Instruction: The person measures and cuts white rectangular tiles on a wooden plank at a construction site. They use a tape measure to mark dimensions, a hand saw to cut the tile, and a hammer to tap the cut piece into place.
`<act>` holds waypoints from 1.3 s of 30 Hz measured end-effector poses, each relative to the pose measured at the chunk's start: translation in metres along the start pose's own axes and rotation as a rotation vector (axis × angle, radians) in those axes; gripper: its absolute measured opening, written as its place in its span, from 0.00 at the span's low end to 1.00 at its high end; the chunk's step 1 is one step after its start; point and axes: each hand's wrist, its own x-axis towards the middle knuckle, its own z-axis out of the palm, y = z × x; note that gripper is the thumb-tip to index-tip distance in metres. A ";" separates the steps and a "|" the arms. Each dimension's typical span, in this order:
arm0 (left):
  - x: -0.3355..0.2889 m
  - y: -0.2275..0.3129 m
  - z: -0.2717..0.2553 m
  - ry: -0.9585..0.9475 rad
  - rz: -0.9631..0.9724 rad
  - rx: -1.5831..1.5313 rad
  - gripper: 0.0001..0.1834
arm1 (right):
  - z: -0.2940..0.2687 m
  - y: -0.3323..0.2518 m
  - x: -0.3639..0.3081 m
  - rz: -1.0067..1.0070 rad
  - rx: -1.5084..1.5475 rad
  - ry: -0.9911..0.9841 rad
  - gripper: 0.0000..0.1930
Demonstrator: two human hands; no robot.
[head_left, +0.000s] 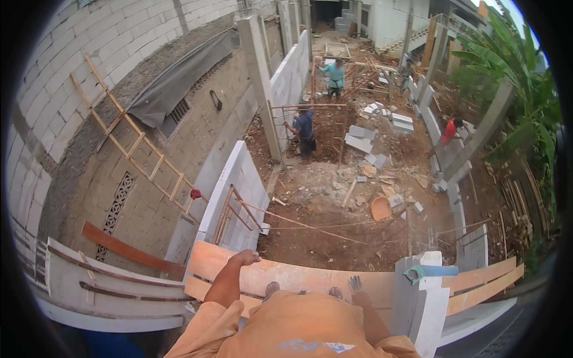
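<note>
1. Viewpoint: the person stands high on a scaffold, looking down over a building site of bare earth and rubble.
2. Left hand [246,258]: it rests on the far edge of the orange wooden plank [298,275]. The fingers are curled together into a loose fist against the board; whether they grip the edge cannot be told.
3. Right hand [355,283]: it lies on the same plank, fingers spread and pointing away from the body, flat on the wood and holding nothing.
4. Plank position: it lies directly under both hands and just beyond the person's feet. Its long axis runs left to right across the view, square to the forearms.
5. Relation of hands to plank: both hands touch it, the left hand nearer its left end, the right hand nearer the grey block column [421,298].
6. Surroundings: a white block wall [236,185] rises below the plank. A bamboo ladder [134,146] leans on the left wall. Three workers stand well apart on the ground beyond.
</note>
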 end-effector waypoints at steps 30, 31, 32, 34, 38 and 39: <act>-0.169 0.582 -0.398 0.623 0.456 0.601 0.23 | -0.022 -0.001 -0.011 0.140 0.296 -0.002 0.19; -0.169 0.572 -0.398 0.601 0.463 0.598 0.23 | -0.017 0.003 -0.009 0.127 0.299 0.015 0.19; -0.175 0.560 -0.395 0.591 0.478 0.575 0.23 | -0.018 0.021 0.001 0.096 0.282 0.094 0.22; -0.125 0.514 -0.376 0.583 0.571 0.529 0.24 | -0.010 0.018 -0.022 0.188 0.385 0.067 0.24; -0.055 0.378 -0.327 0.422 0.475 0.341 0.29 | 0.009 0.030 -0.003 -0.122 -0.081 0.013 0.25; -0.032 0.329 -0.308 0.390 0.475 0.318 0.29 | 0.018 0.037 0.003 -0.001 -0.049 0.003 0.26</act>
